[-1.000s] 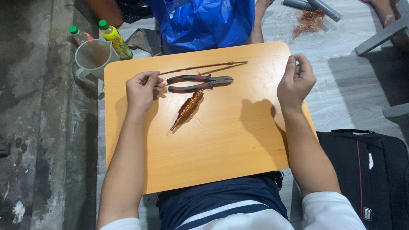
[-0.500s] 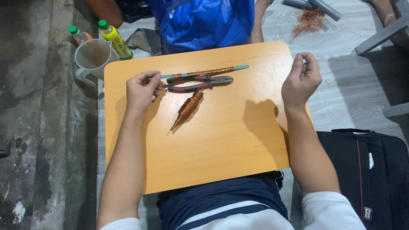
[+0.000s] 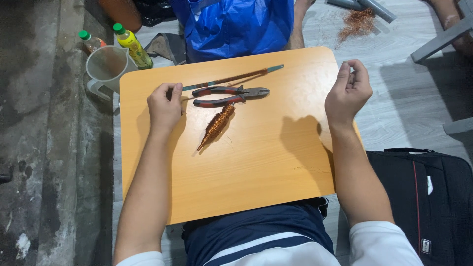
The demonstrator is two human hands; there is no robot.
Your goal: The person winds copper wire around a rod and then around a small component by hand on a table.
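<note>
While the left hand [image 3: 165, 106] rests curled on the orange worktop [image 3: 256, 167], its fingers are closed on the near end of a long thin rod [image 3: 231, 78], whose axis runs up and to the right from that grip toward the far edge. Just right of the hand lie red-handled pliers [image 3: 231, 95], handles toward it, jaws pointing right, nearly parallel to the rod. Below them a tapered spool of copper wire [image 3: 217, 125] lies slanted, tip toward the near left. Well apart, the right hand [image 3: 347, 91] hovers at the right edge, fingers pinched together; whether they hold fine wire I cannot tell. A plastic jug [image 3: 106, 66] and bottles [image 3: 132, 45] stand off the far left corner.
</note>
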